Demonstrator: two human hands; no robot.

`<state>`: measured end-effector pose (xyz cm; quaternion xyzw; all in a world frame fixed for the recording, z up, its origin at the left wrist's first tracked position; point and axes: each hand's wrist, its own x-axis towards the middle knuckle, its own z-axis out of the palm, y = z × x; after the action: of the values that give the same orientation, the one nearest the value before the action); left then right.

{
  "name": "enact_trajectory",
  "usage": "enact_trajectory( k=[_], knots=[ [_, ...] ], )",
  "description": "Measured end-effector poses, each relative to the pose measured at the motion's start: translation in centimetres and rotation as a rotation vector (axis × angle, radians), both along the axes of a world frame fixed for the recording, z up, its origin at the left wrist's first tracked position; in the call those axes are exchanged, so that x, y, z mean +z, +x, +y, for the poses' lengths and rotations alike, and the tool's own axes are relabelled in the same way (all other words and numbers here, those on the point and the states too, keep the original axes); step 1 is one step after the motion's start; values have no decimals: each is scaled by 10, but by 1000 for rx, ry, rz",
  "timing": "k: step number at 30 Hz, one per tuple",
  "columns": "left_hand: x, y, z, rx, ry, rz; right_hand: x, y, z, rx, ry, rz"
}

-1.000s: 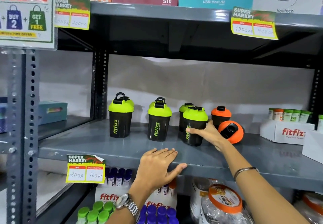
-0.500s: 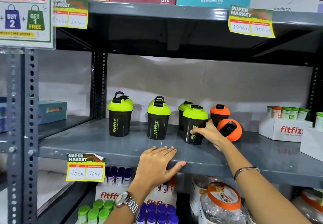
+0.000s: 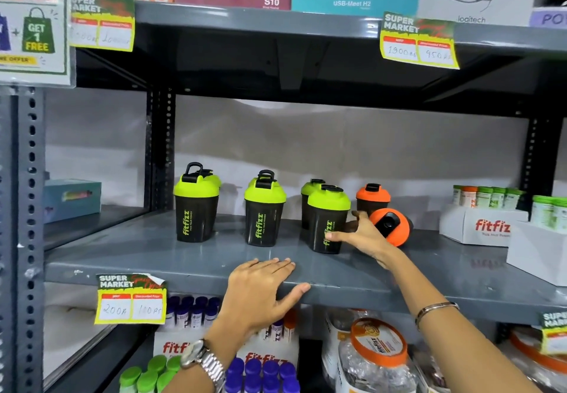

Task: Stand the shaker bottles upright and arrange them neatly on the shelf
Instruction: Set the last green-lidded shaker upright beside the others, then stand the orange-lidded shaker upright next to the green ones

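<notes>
Several black fitfizz shaker bottles stand upright on the grey shelf point(image 3: 138, 254). Green-lidded ones are at the left point(image 3: 196, 221), in the middle point(image 3: 264, 224) and right of middle point(image 3: 326, 217), and more green lids show behind them. An orange-lidded bottle point(image 3: 372, 199) stands at the back. Another orange-lidded bottle point(image 3: 389, 227) lies on its side, lid towards me. My right hand point(image 3: 365, 236) grips the lower right side of the right-of-middle green bottle, with the fingers on its front and the thumb behind. My left hand point(image 3: 260, 285) lies flat on the shelf's front edge, thumb hooked under.
A white fitfizz box point(image 3: 481, 227) of small bottles and a plain white box point(image 3: 537, 254) fill the shelf's right end. A price tag point(image 3: 132, 299) hangs on the front edge. The upper shelf point(image 3: 276, 21) is close overhead. Jars point(image 3: 377, 356) and small bottles sit below.
My right hand's fingers have drawn back a little to the right across the green bottle's front. The bottles and my left hand stay where they were.
</notes>
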<state>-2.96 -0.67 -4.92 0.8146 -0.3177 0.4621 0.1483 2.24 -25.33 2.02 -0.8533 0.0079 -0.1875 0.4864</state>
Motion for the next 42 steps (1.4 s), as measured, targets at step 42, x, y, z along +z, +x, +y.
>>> enact_trajectory(
  k=[42],
  knots=[
    [14, -9, -65, -63, 189, -44, 71, -53, -103, -307, 604, 129]
  ],
)
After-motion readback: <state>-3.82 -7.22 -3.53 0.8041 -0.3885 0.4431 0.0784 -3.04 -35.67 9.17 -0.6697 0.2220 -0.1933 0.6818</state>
